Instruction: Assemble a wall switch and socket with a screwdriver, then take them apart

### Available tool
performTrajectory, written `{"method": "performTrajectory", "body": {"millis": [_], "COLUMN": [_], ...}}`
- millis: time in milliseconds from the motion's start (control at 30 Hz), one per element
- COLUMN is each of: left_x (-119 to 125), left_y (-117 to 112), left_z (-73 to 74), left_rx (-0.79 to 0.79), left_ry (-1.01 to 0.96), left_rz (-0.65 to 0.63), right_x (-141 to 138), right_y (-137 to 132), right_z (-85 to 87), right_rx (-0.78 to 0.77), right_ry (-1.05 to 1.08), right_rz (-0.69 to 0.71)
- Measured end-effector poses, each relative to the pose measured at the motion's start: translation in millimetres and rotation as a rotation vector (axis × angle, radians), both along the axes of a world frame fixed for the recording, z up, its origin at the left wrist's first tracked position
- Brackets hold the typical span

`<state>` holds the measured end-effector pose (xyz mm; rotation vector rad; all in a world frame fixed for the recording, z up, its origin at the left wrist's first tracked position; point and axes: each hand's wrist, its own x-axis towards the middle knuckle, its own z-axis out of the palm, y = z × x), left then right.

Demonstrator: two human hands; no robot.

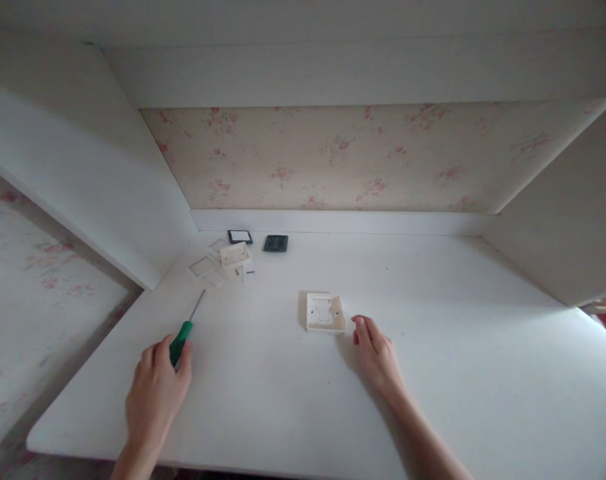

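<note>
My left hand (157,387) lies on the white table (433,373) with its fingers curled around the green handle of a screwdriver (185,333), whose metal shaft points away toward the back left. My right hand (375,353) rests on the table with its fingers held together and slightly bent, holding nothing. Its fingertips are just right of a white square switch box (325,312) that lies open side up; I cannot tell whether they touch it.
At the back left lie several small parts: a white box (234,254), clear square frames (203,267), a black-framed plate (239,236), a dark square module (275,243) and tiny screws (247,272). Floral wallpaper (363,160) backs the table; white panels flank it.
</note>
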<state>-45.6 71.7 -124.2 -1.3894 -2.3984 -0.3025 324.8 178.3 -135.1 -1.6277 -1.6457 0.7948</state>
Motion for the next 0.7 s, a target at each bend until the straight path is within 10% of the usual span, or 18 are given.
{"method": "performTrajectory", "body": {"millis": [467, 700], "left_x": [11.4, 41.1], "left_y": [-2.2, 49.9], "left_z": [10.1, 35.6], "left_rx": [0.052, 0.188], "left_ry": [0.074, -0.375], "left_rz": [0.077, -0.384], "right_x": [1.1, 1.8], "right_y": [-0.2, 4.0], "right_z": [0.7, 0.6], "right_rx": [-0.008, -0.02], "right_ry": [-0.026, 0.016], "right_rz": [0.02, 0.001]}}
